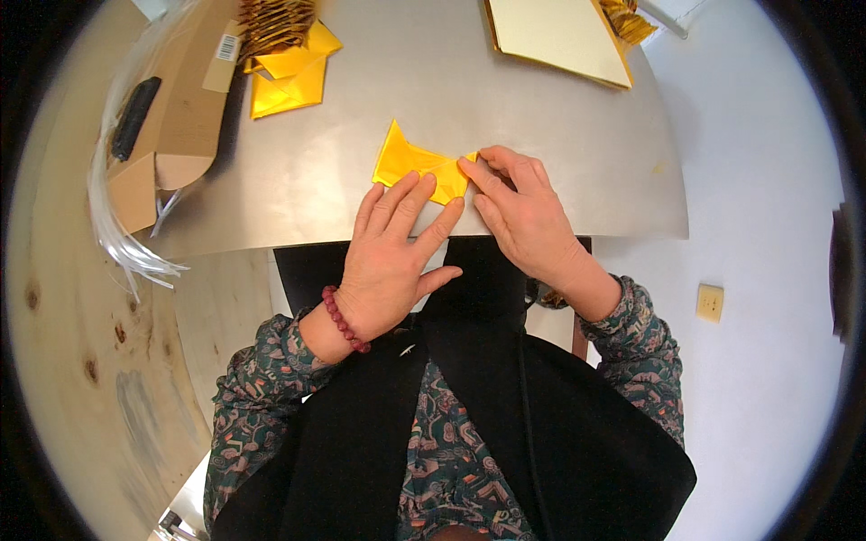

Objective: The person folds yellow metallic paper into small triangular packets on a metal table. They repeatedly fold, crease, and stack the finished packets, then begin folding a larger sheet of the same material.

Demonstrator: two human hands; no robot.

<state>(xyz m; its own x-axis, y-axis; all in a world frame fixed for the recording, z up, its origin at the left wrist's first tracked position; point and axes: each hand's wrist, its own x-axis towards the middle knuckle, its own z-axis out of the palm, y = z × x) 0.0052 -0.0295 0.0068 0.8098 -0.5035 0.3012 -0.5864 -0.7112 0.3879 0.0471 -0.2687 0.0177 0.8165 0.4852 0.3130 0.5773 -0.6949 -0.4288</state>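
Folded gold paper (410, 162) lies near the front edge of the metal tabletop (577, 153). Left hand (392, 257) flat, fingers spread, pinning its lower edge; right hand (523, 212) flat, index fingertip pressing the fold at the paper's right end. Risk: glossy sheet slides on the smooth metal under uneven pressure, skewing the crease.

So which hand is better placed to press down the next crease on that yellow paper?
Probably the right hand: its fingertips sit on the folded edge of the yellow paper. The left hand lies flat, pinning the sheet to the metal table, so it is better kept as the anchor.
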